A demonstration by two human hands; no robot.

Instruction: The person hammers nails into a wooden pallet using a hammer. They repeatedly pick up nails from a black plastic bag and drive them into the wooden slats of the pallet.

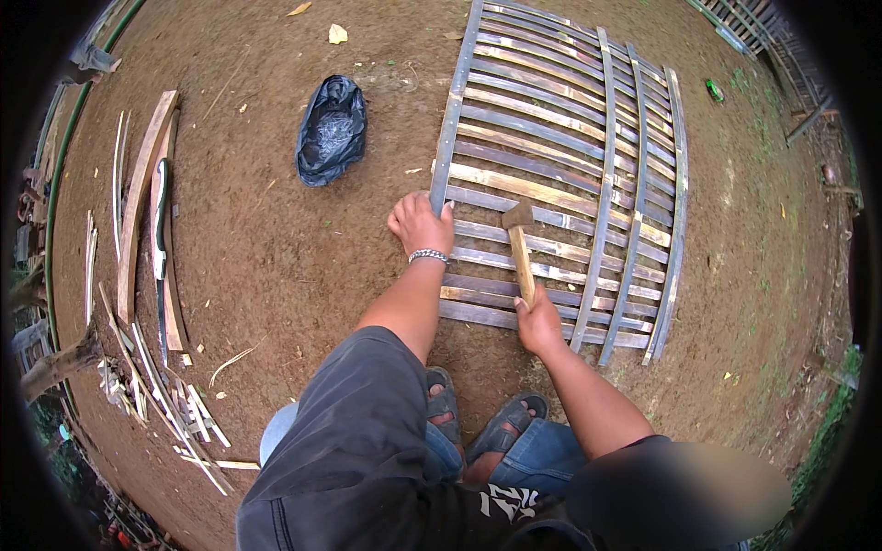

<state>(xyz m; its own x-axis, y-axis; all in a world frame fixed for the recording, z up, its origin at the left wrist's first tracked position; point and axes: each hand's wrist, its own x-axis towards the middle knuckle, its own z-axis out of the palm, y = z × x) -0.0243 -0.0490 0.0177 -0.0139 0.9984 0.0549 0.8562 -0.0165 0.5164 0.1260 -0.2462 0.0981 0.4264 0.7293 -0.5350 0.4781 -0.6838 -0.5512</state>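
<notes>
A slatted bamboo panel [451,115] lies on the ground ahead of me and to the right, with several crosswise slats joined by long rails. My left hand [423,223] is closed around its left rail, the thumb on the slat side and the fingers over the outer edge. In my right hand [539,323] is a hammer [522,264], gripped low on its wooden handle. The hammer's head is over the slats near the left rail; whether it touches them I cannot tell. No nail can be made out beneath it.
Left of the panel sits an open black plastic bag [304,138] with small thin shiny pieces inside. Farther left, a handsaw [162,220] rests by wooden planks [140,216]. Loose bamboo strips [158,390] are scattered nearer. My sandalled feet [503,424] stand just before the panel.
</notes>
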